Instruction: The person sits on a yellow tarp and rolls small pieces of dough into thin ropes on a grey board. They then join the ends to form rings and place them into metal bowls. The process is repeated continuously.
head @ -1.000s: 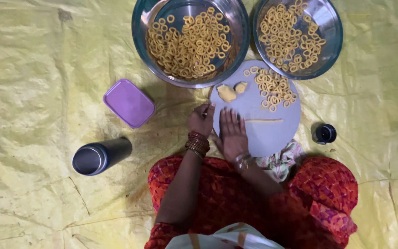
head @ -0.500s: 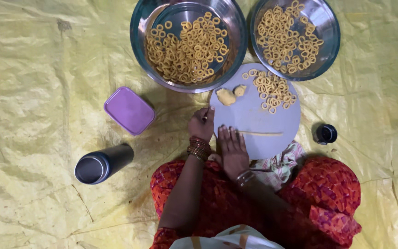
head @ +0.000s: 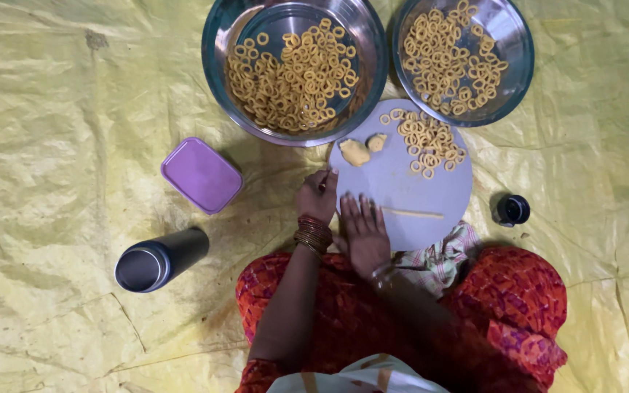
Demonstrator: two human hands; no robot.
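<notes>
- While seated on the yellow sheet (head: 74, 109), working dough on a round grey board (head: 431, 191) that lies at the sheet's far middle, just in front of the knees.
- Step in hand, as a judgement: rolling thin strands and closing them into rings.
- left hand (head: 318, 200) at the board's left edge, fingertips pinched together on a small dough bit (head: 325, 177); too small to tell its shape.
- right hand (head: 362, 233) flat on the board's near edge, fingers spread, gripping nothing.
- Thin dough strand (head: 413, 212) lying loose on the board just right of the right hand, not touched.
- Two dough lumps (head: 354, 151) at the board's far left edge; pile of finished rings (head: 427, 138) at its far right edge.
- Next move, judged only: calls for a light fingertip pinch, strand thin and likely to tear or flatten under pressure.
- Containers: left steel bowl (head: 216, 44) at the sheet's far edge, holding many rings in a loose layer, its rim touching the board.
- right steel bowl (head: 520, 58) beside it, also holding rings, bottom showing in patches.
- purple box (head: 202, 175) left of the board, lid on, contents hidden.
- steel flask (head: 160, 260) lying on its side near the left knee, open mouth dark, contents unclear.
- small dark jar (head: 512, 209) right of the board, contents unclear.
- checked cloth (head: 442, 255) tucked under the board's near edge.
</notes>
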